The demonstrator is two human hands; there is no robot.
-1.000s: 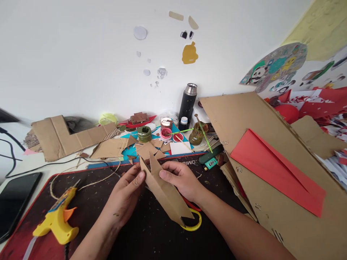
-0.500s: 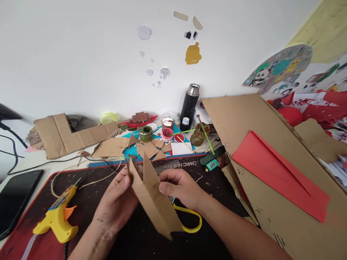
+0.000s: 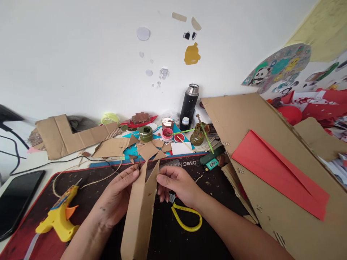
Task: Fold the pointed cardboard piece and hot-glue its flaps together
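A folded cardboard piece (image 3: 141, 213) with pointed, notched ends stands tilted between my hands over the dark mat (image 3: 217, 202). On its left edge, near the top, my left hand (image 3: 121, 195) grips it with the thumb in front. My right hand (image 3: 179, 184) pinches the right panel's edge between thumb and forefinger, the other fingers curled below. Just under the right hand lie yellow-handled scissors (image 3: 187, 218), their blades mostly hidden. A yellow glue gun (image 3: 61, 216) rests left of my left forearm.
Paint pots (image 3: 145, 133), cardboard scraps (image 3: 148, 151) and a black thermos (image 3: 189, 101) line the wall. A large cardboard sheet (image 3: 230, 119) with red paper (image 3: 282, 173) leans at the right. A phone (image 3: 18, 202) lies at the left; a lighter (image 3: 211, 164) is behind the mat's middle.
The cardboard piece has swung more upright, its lower end moving left and toward me. Both hands still hold it, and more of the scissors' handles shows.
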